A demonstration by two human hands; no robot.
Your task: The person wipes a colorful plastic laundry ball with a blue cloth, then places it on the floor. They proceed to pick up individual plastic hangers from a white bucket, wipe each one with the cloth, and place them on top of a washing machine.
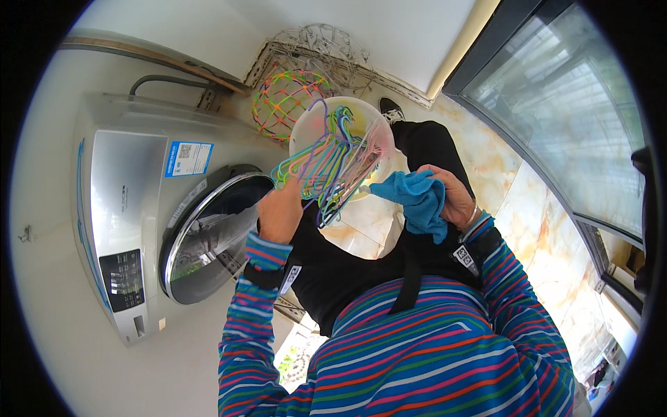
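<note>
My left hand (281, 211) is closed around the end of a purple clothes hanger (314, 148), whose hook stands up to the left of the others. Several coloured clothes hangers (338, 161) in pink, green, blue and purple lie bunched across the mouth of a white plastic bucket (299, 125). On the other side of the bucket, my right hand (454, 195) grips a crumpled blue cloth (423, 203). One corner of the cloth points towards the hangers. The cloth hides some of my right fingers. What lies deeper in the bucket is mostly hidden.
A silver front-loading washing machine (127, 172) stands at the left, its round door (213, 234) facing me. Behind the bucket are a colourful lattice basket (292, 101) and a wire rack (333, 52). My shoe (391, 110) is beside the bucket. A framed glass door (568, 109) stands at the right.
</note>
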